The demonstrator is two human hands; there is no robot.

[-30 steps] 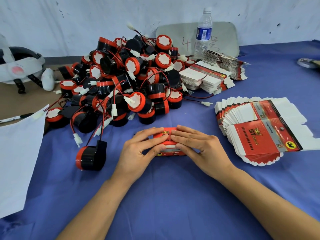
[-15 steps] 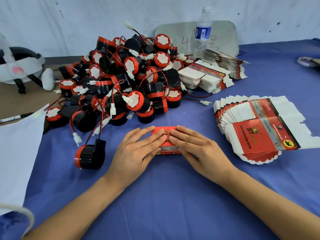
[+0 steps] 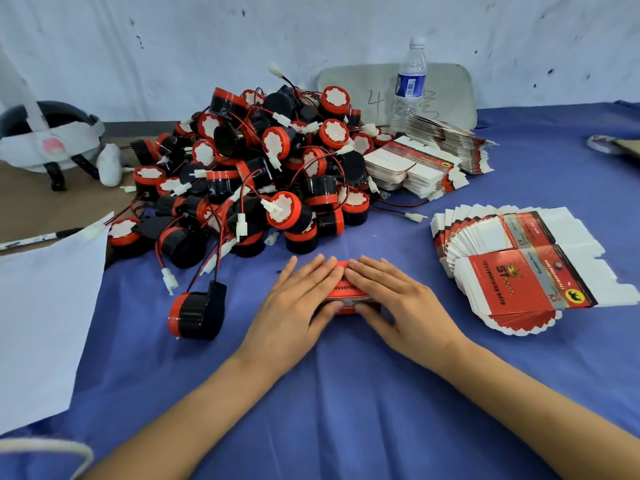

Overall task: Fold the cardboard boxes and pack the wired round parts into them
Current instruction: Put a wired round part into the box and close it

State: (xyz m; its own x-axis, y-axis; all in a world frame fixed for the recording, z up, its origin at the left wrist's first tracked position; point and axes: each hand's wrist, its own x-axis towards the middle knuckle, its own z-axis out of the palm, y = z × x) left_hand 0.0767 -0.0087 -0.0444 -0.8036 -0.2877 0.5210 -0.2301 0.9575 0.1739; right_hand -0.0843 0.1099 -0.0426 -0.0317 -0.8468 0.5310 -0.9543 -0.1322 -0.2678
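Note:
A small red cardboard box (image 3: 347, 293) lies on the blue cloth in front of me. My left hand (image 3: 294, 306) and my right hand (image 3: 391, 299) rest flat on it from either side, fingertips meeting on top and thumbs against its near edge. Most of the box is hidden under the fingers. Behind it rises a big pile of black-and-red round parts (image 3: 263, 168) with red-black wires and white plugs. One round part (image 3: 197, 311) lies apart, left of my left hand. A fanned stack of flat red-and-white box blanks (image 3: 519, 268) is at the right.
More flat blanks (image 3: 419, 168) are stacked behind the pile, beside a water bottle (image 3: 408, 81) and a grey board (image 3: 446, 95). A white sheet (image 3: 41, 306) covers the left table edge. A helmet-like white and black thing (image 3: 45, 136) sits far left.
Both hands have flattened further and pressed down on the box, fingers spread wider over its top. The box has stayed in place.

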